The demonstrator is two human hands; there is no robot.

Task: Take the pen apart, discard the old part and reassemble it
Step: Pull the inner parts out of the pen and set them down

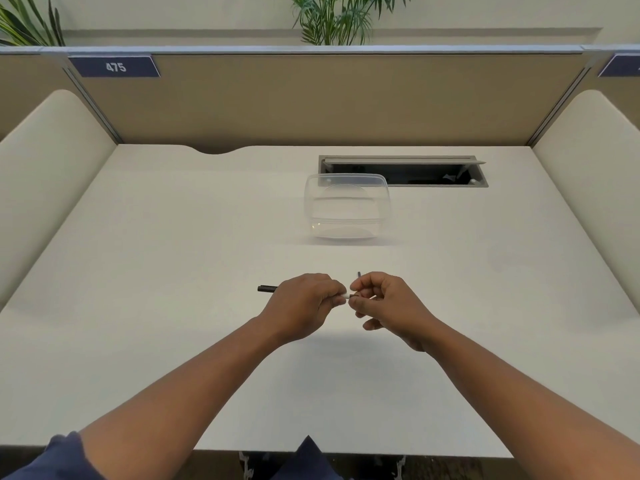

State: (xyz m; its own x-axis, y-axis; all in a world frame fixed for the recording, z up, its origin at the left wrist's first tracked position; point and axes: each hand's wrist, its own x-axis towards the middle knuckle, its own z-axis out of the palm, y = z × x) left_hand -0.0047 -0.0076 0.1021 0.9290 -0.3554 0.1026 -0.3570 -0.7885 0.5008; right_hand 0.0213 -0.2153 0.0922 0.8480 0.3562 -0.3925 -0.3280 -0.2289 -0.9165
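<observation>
A thin black pen [267,289] is held level above the white desk [173,271], its dark end sticking out left of my left hand [304,303], which is closed around the barrel. A white bit of the pen shows between the two hands. My right hand [384,303] pinches the pen's right end with the fingertips. A small dark piece [359,274] pokes up above my right fingers; what it is I cannot tell. Most of the pen is hidden inside both hands.
A clear plastic container [346,206] stands open on the desk beyond the hands. Behind it is an open cable hatch [403,170] in the desk. Padded side panels [45,168] and a tan partition [311,98] enclose the desk.
</observation>
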